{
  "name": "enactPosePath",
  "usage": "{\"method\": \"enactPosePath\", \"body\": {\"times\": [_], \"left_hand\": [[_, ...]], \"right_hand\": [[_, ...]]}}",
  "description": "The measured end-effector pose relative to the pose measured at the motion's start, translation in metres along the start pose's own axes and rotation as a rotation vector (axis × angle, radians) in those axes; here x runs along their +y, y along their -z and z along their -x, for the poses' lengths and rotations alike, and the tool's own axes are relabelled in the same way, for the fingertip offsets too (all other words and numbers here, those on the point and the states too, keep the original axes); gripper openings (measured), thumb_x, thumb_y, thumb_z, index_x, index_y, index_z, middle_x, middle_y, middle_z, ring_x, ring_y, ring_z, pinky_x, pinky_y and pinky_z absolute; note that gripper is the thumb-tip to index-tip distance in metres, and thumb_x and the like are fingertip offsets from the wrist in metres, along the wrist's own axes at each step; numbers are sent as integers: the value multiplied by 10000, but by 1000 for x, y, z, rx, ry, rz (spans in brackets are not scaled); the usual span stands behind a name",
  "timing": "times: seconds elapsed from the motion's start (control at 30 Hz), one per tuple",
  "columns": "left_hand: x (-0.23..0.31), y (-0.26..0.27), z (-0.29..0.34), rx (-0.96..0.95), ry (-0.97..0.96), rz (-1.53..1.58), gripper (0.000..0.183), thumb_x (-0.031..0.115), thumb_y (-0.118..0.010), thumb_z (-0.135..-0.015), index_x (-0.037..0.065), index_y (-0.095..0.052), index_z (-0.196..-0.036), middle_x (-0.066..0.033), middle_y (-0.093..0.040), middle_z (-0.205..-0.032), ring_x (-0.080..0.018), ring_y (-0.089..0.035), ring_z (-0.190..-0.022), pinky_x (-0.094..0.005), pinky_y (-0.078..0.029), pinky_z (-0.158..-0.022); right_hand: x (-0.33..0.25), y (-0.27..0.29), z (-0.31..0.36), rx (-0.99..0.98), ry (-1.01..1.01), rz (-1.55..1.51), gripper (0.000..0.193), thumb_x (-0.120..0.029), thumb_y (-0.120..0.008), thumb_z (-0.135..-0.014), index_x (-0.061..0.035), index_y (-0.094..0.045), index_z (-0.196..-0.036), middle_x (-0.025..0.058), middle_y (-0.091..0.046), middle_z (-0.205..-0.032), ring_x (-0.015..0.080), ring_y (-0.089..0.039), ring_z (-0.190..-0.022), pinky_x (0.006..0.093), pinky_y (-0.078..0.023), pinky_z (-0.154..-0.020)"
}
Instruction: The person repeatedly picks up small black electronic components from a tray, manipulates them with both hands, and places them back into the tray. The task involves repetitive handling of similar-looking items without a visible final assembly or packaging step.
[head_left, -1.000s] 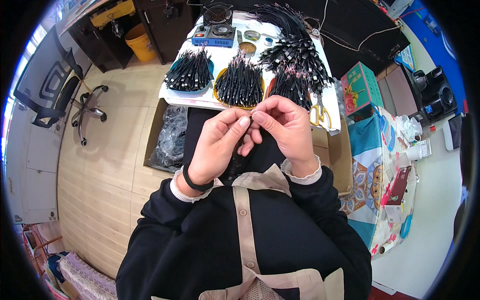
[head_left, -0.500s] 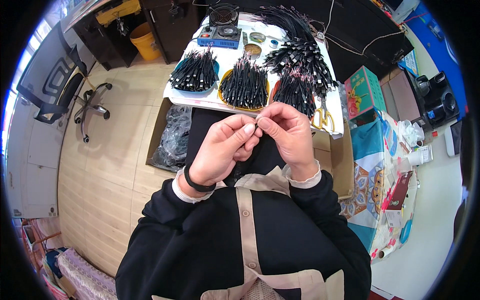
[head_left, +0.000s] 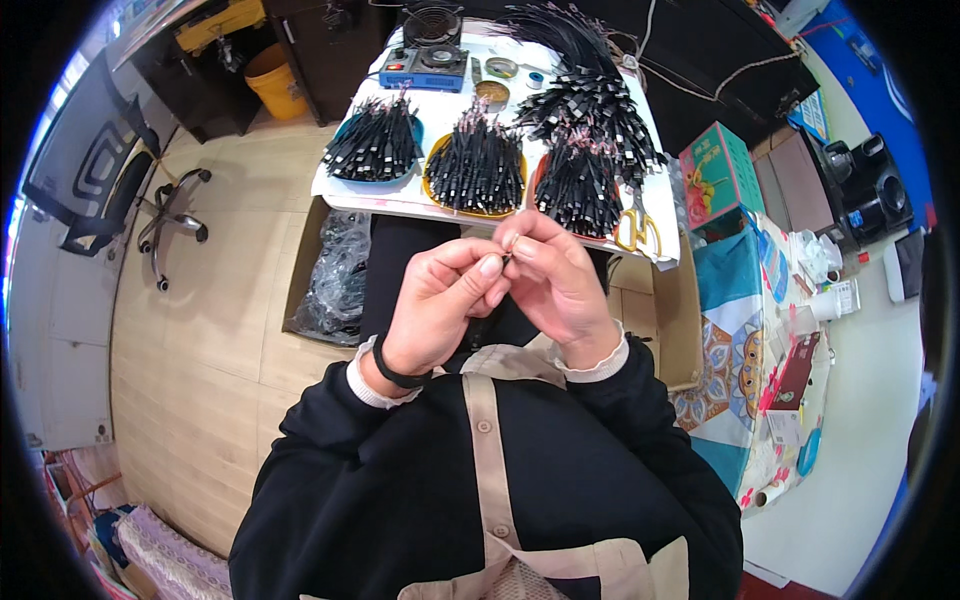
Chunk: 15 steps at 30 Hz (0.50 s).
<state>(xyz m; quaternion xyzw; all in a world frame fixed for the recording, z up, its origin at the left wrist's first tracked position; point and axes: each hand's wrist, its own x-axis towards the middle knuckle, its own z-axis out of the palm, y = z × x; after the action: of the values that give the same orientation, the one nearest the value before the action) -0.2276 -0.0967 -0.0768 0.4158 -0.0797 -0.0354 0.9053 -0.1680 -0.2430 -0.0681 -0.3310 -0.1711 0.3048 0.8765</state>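
Note:
My left hand (head_left: 445, 300) and my right hand (head_left: 562, 285) meet over my lap, just in front of the white table. Both are closed in a pinch on the tip of a thin black cable (head_left: 507, 258). Fingers hide most of it. Beyond my hands, short black cables (head_left: 375, 145) fill a blue tray on the left. More cables (head_left: 476, 165) lie in a yellow tray in the middle, and others (head_left: 580, 185) in a red tray at right. Their ends show pinkish wires. Gold-handled scissors (head_left: 637, 232) lie at the table's right corner.
Behind the trays stand a blue bench device (head_left: 423, 78), a black fan (head_left: 432, 25) and small round tins (head_left: 490, 92). A large cable pile (head_left: 600, 100) covers the back right. Cardboard boxes (head_left: 678, 330) flank my legs; one holds clear plastic bags (head_left: 342, 270). An office chair (head_left: 170, 215) stands left.
My right hand's fingers have shifted slightly, with the index finger now more raised and curled. The whole view has drifted a little. Both hands stay pinched together.

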Motion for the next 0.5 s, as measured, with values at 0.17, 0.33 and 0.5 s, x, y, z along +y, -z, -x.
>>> {"method": "enactPosePath", "body": {"times": [0.17,0.33,0.5], "left_hand": [[-3,8,-3,-21,35,-213,168,46,-544,-970,-25,-649,-1080,-47,-607,-790,-51,-457,-636,-182,-333,-547],[-15,10,-11,-56,-12,-514,131,42,-562,-955,-30,-670,-979,15,-582,-739,-34,-449,-632,-186,-351,-555],[-20,15,-23,76,45,-329,165,112,-563,-971,-15,-654,-919,52,-509,-694,-13,-380,-598,-179,-289,-529]], "right_hand": [[4,13,2,-13,-78,-41,249,-130,-564,-905,-19,-481,-1113,82,-515,-1049,149,-603,-808,278,-547,-686],[4,30,8,-34,-126,-83,195,-95,-578,-906,-18,-511,-1072,70,-525,-1045,133,-585,-855,270,-530,-690],[-56,89,-11,399,254,1000,144,-144,-618,-932,-38,-625,-1029,-35,-601,-837,43,-536,-732,194,-439,-671]]}}
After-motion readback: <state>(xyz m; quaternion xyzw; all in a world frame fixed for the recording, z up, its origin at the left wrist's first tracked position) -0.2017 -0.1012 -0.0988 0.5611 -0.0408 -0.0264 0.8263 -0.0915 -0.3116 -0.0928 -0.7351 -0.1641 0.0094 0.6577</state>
